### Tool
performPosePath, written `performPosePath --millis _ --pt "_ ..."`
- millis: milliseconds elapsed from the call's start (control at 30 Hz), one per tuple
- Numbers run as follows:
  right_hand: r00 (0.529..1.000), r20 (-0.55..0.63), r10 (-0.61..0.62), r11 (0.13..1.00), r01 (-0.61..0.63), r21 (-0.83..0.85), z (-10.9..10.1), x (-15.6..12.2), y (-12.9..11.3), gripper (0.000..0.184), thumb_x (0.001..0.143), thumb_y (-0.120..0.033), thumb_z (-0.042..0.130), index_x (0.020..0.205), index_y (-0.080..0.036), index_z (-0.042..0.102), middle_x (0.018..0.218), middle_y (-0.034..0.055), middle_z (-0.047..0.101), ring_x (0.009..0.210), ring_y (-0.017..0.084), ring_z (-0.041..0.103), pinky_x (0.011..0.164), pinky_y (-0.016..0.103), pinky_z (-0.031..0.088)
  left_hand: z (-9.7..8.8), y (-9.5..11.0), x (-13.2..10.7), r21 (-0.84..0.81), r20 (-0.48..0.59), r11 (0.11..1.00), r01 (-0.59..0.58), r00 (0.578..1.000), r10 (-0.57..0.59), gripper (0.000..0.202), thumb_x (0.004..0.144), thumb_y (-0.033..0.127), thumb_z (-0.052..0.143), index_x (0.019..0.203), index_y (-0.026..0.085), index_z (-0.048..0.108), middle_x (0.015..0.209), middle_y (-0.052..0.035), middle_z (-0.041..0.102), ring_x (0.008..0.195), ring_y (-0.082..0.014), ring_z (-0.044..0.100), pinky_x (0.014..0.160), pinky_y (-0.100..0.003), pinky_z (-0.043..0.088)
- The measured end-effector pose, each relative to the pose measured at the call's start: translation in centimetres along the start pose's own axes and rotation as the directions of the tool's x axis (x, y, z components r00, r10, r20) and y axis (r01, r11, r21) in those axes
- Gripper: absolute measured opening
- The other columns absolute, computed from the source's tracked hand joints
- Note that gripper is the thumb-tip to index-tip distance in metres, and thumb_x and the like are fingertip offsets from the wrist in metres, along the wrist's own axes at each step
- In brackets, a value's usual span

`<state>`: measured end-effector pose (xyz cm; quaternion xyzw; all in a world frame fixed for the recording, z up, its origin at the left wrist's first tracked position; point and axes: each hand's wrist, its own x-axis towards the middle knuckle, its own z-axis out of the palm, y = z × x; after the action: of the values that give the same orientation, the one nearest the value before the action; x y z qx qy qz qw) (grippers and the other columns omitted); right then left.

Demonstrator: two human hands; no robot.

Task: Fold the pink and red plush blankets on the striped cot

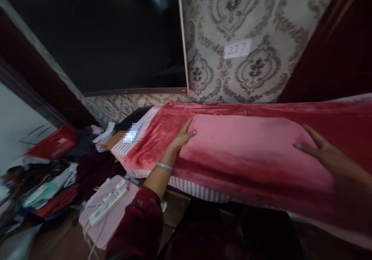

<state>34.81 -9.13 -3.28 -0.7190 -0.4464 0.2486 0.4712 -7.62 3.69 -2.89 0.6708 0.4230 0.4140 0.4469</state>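
A folded pink-red fleece cloth (247,147) lies on top of a larger red fleece blanket (162,136) spread over a striped padded surface (200,190). My left hand (181,138) rests flat against the left edge of the folded cloth, fingers stretched out. It wears a pale bangle at the wrist, below a dark red sleeve. My right hand (319,149) lies with fingers spread on the cloth's right end. Neither hand grips anything.
A white power strip (109,200) lies on a pink pad (116,213) at lower left. Piles of clothes (43,186) and a red box (54,143) crowd the left. Behind stand patterned wallpaper with a paper label (236,49) and a dark screen (95,35).
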Motion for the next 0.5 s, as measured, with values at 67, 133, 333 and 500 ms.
performPosePath --millis 67,133,333,500 --pt "0.995 -0.035 -0.092 0.991 0.095 0.092 -0.7 0.4 -2.8 0.088 0.07 -0.039 0.072 0.153 -0.022 0.049 0.157 0.0066 0.047 0.147 0.028 0.04 0.12 0.036 0.032 -1.2 2.1 1.5 0.061 0.012 0.995 -0.083 0.997 0.083 0.097 0.068 0.048 0.083 0.15 0.012 0.046 0.162 -0.0121 0.039 0.152 -0.0306 0.032 0.126 -0.043 0.023" --pt "0.971 -0.08 -0.226 0.961 0.236 0.145 -1.5 1.1 -4.5 0.083 0.075 -0.032 0.072 0.152 -0.014 0.048 0.158 0.0099 0.045 0.145 0.026 0.042 0.12 0.035 0.032 -2.4 4.3 2.9 0.096 -0.007 0.982 -0.161 0.987 0.162 0.077 0.076 0.04 0.079 0.142 0.01 0.055 0.154 -0.012 0.051 0.146 -0.0305 0.042 0.124 -0.046 0.027" --pt "0.952 -0.095 -0.292 0.913 0.307 0.269 -0.8 1.8 -3.6 0.072 0.086 -0.029 0.071 0.152 -0.018 0.046 0.156 0.0103 0.047 0.134 0.024 0.053 0.11 0.038 0.044 -3.3 5.2 3.2 0.007 -0.091 0.986 -0.167 0.982 0.166 0.053 0.08 0.03 0.077 0.131 0.022 0.066 0.151 -0.0059 0.055 0.144 -0.0276 0.045 0.121 -0.043 0.034" --pt "0.999 0.052 -0.009 0.965 -0.005 0.261 2.7 1.1 2.3 0.066 0.08 -0.036 0.073 0.141 -0.018 0.058 0.14 0.0119 0.063 0.122 0.031 0.063 0.099 0.045 0.054 -1.8 -0.1 0.6 -0.079 -0.12 0.974 0.214 0.968 -0.222 0.069 0.062 0.036 0.088 0.126 0.019 0.067 0.145 -0.012 0.061 0.138 -0.0314 0.051 0.115 -0.046 0.043"
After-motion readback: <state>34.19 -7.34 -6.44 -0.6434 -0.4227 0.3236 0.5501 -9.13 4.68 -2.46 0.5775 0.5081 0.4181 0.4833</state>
